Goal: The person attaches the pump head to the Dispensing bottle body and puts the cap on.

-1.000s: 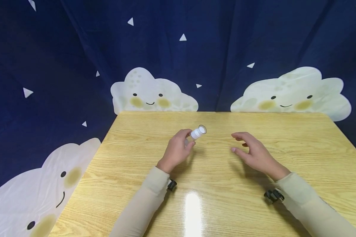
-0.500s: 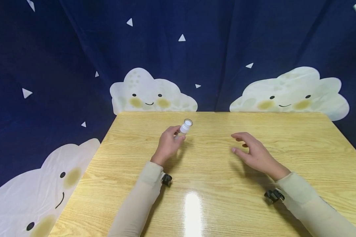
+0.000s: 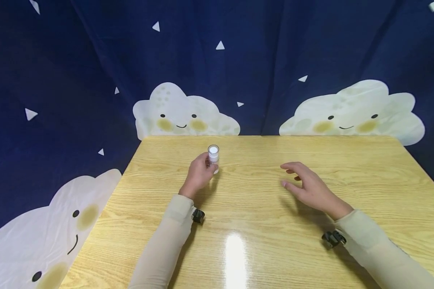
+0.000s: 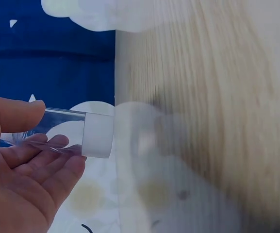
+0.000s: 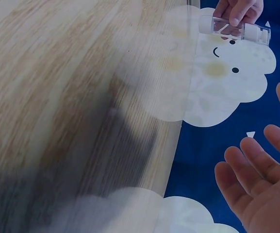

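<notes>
My left hand (image 3: 199,172) holds a small clear bottle (image 3: 213,157) with a white neck and a clear cap over its top. The bottle stands upright low over the far part of the wooden table, cap up. In the left wrist view the thumb and fingers wrap the bottle's clear body (image 4: 62,127), and its white base (image 4: 98,136) points towards the table. Whether the base touches the wood I cannot tell. To the right, my right hand (image 3: 309,186) hovers over the table, fingers loosely bent and apart, holding nothing. The right wrist view shows the whole bottle (image 5: 234,30) lengthwise.
The wooden table (image 3: 260,208) spreads under both hands, with a bright light reflection near its front. A dark blue curtain (image 3: 260,64) with smiling clouds and white triangles hangs behind and at the left. Small black devices sit at both wrists.
My left hand has moved left and slightly away from me with the bottle. The bottle has turned from tilted to the right to upright. My right hand has hardly moved.
</notes>
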Available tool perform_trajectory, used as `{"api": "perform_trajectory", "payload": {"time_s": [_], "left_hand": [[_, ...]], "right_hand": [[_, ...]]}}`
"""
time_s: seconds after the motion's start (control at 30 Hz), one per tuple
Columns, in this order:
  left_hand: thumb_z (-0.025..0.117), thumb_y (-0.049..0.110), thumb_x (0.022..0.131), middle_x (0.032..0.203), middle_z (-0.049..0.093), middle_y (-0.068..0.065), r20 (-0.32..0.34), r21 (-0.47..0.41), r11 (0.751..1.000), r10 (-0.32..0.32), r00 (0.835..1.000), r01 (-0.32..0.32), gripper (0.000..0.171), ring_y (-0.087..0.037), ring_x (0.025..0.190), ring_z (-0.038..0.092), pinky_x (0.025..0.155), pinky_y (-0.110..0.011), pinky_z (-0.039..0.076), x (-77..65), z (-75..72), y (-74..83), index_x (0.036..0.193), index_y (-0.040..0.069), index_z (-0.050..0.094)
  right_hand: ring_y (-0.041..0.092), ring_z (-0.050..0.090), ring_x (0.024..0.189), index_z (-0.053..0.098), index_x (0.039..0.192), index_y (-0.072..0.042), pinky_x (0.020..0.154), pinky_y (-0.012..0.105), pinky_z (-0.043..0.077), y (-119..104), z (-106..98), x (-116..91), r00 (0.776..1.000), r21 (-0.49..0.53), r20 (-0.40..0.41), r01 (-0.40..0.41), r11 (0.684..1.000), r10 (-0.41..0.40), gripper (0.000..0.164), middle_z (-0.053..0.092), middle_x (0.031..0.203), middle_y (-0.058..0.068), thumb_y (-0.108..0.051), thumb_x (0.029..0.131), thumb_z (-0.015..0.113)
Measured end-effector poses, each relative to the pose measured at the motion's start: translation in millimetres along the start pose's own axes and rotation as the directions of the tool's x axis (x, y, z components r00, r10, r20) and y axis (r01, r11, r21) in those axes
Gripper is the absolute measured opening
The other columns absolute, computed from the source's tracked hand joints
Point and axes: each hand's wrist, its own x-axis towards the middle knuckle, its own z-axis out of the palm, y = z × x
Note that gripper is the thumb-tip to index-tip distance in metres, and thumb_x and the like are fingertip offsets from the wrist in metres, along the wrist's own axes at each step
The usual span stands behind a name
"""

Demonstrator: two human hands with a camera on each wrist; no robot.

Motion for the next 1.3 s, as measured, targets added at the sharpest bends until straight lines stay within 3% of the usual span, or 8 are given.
{"api": "perform_trajectory", "payload": {"time_s": [0.3,0.67,1.1,1.3], "left_hand": [[0.062,0.011,0.095,0.129,0.063,-0.02,-0.027,0.022,0.999,-0.036,0.999,0.037,0.043,-0.032,0.12,0.064,0.097,-0.041,0.056,4.9,-6.6,-8.8,0.136,-0.001,0.052],[0.061,0.012,0.097,0.133,0.06,-0.023,-0.026,-0.018,0.994,-0.113,0.993,0.112,0.044,-0.033,0.125,0.06,0.103,-0.043,0.052,7.9,-10.9,-28.9,0.137,-0.002,0.05],[0.055,0.012,0.1,0.134,0.058,-0.024,-0.011,-0.02,0.99,-0.14,0.99,0.139,0.041,-0.034,0.126,0.059,0.103,-0.045,0.052,6.6,-11.0,-29.2,0.138,-0.001,0.045],[0.063,0.017,0.094,0.141,0.051,-0.022,-0.052,0.025,0.994,-0.106,0.993,0.108,0.062,-0.039,0.129,0.054,0.106,-0.05,0.048,1.9,-14.9,-29.2,0.147,0.0,0.035]], "right_hand": [[0.033,0.061,0.113,0.053,0.135,-0.002,0.086,0.052,0.053,2.6,1.1,1.7,1.0,-0.004,-0.004,-0.008,1.0,0.008,0.045,0.06,0.13,0.016,-0.016,0.095,0.066],[0.034,0.059,0.118,0.052,0.137,-0.002,0.089,0.054,0.052,4.3,1.1,0.2,0.999,0.001,0.02,-0.031,1.0,0.031,0.046,0.059,0.131,0.017,-0.02,0.096,0.065],[0.033,0.059,0.118,0.051,0.138,-0.003,0.089,0.053,0.052,4.0,0.7,0.2,0.998,0.009,0.041,-0.041,0.999,0.041,0.047,0.058,0.133,0.017,-0.021,0.096,0.065],[0.034,0.059,0.118,0.051,0.138,-0.002,0.09,0.054,0.052,3.5,0.1,0.8,0.998,0.017,0.046,-0.04,0.999,0.04,0.047,0.057,0.134,0.017,-0.021,0.097,0.064]]}}
